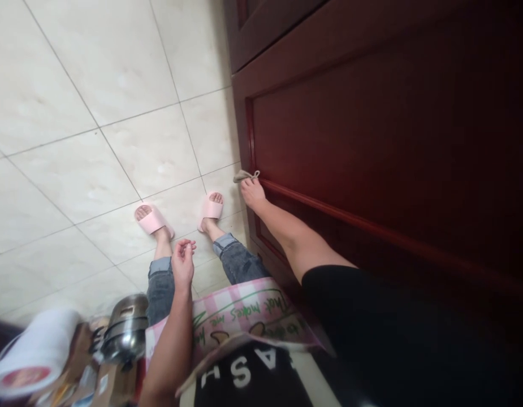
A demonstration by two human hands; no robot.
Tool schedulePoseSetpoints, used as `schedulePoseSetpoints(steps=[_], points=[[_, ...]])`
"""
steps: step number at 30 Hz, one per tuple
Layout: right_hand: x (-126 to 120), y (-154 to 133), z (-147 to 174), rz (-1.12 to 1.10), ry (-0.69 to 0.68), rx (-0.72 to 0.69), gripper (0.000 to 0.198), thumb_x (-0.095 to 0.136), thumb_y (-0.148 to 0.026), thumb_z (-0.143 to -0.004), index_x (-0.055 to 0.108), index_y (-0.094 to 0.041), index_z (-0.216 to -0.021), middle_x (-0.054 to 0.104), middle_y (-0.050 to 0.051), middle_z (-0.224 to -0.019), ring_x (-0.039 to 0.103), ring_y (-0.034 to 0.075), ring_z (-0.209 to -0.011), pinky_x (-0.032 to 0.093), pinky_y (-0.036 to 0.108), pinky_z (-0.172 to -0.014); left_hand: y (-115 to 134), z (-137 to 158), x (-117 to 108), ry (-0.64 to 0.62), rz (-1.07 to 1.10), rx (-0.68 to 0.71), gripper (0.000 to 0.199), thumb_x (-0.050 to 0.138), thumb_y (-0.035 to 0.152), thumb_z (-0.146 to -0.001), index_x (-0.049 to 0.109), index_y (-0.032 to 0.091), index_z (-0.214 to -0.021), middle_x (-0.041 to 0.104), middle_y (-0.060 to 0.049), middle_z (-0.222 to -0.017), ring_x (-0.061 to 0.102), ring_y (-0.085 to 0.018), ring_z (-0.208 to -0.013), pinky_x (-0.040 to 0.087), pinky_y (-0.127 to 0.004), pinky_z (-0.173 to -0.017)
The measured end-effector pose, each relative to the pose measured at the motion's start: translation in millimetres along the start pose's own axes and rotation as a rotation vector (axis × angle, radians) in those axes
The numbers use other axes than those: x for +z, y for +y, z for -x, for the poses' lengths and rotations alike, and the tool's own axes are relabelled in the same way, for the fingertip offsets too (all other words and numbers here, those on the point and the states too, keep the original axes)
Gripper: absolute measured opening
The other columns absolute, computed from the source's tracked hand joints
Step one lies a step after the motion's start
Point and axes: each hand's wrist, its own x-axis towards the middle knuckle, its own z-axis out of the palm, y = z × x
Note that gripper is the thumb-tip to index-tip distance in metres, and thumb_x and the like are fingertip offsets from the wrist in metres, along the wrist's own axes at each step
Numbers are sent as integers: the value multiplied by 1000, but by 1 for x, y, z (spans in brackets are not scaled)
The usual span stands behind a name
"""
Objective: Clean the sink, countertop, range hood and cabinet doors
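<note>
My right hand (253, 193) reaches out along a dark red wooden panel (350, 135), its fingers closed on a grey-brown cloth (244, 176) with a small hanging loop. The cloth lies against the panel's raised moulding, near its edge by the floor. In front of my body hangs my left hand (184, 261), with loosely curled fingers and nothing visible in them. Below it are my jeans and an apron (244, 308) in pink and white check with printed letters.
Pale floor tiles (129, 113) spread out to the left of the panel. Pink slippers (153, 219) are on my feet. At the lower left stand a steel pot (126, 328), a white cylindrical container (40, 350) and cardboard boxes (112, 384).
</note>
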Motion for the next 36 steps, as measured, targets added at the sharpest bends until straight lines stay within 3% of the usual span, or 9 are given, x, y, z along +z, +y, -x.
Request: schedulePoseSetpoints(steps=[6, 11, 15, 21, 25, 29, 31, 33, 36], points=[[-21, 22, 12, 25, 29, 51, 60, 25, -10, -107, 69, -8, -147, 61, 21, -151, 50, 33, -136, 41, 53, -120, 0, -17, 0, 29, 2, 2, 37, 76, 54, -86, 61, 22, -97, 80, -9, -98, 77, -18, -84, 58, -27, -74], [-46, 26, 66, 61, 43, 90, 57, 28, -9, -105, 71, -6, -143, 64, 22, -142, 52, 33, -131, 44, 51, -114, 21, -15, -10, 70, 7, -6, 27, 76, 41, -89, 58, 22, -91, 76, -4, -86, 74, -14, -73, 54, -23, -68], [-78, 31, 125, -19, 79, 147, 51, 35, -8, -104, 74, -9, -136, 66, 20, -137, 52, 30, -130, 43, 51, -116, 59, 5, -19, 51, 36, 57, 25, 73, 42, -92, 58, 22, -93, 78, -6, -92, 76, -15, -78, 56, -24, -72], [-134, 38, 230, -188, 196, 274, 43, 41, -9, -103, 73, -13, -132, 65, 16, -137, 52, 25, -129, 39, 50, -123, 136, 46, -34, -21, 88, 192, 22, 71, 40, -95, 59, 22, -97, 79, -7, -98, 77, -15, -82, 56, -23, -74], [-170, 32, 289, -249, 277, 401, 40, 43, -6, -103, 74, -9, -129, 65, 21, -141, 53, 27, -132, 33, 56, -125, 180, 70, -57, -68, 96, 256, 18, 72, 35, -95, 60, 21, -95, 78, -6, -98, 77, -14, -82, 56, -23, -75], [-201, 25, 323, -319, 306, 539, 42, 39, -1, -104, 75, 0, -126, 63, 31, -143, 52, 33, -140, 35, 59, -121, 207, 89, -70, -136, 80, 273, 19, 75, 35, -93, 62, 21, -93, 77, -5, -95, 74, -14, -80, 55, -22, -73], [-212, 18, 331, -373, 308, 606, 37, 45, -3, -103, 78, 0, -120, 64, 33, -139, 57, 38, -137, 41, 61, -115, 215, 100, -64, -195, 71, 247, 22, 77, 38, -93, 63, 21, -92, 76, -5, -93, 73, -14, -79, 55, -22, -72], [-221, 5, 336, -456, 301, 621, 28, 57, -8, -100, 81, -7, -116, 70, 28, -128, 68, 36, -121, 52, 56, -105, 220, 115, -50, -287, 71, 201, 27, 79, 44, -93, 66, 20, -95, 77, -8, -98, 74, -16, -82, 58, -24, -71], [-231, -30, 342, -609, 355, 482, 35, 64, -13, -98, 79, -18, -129, 75, 17, -121, 75, 27, -106, 60, 42, -97, 223, 143, -15, -468, 103, 100, 43, 72, 61, -98, 72, 22, -115, 77, -15, -126, 79, -25, -96, 66, -36, -73]])
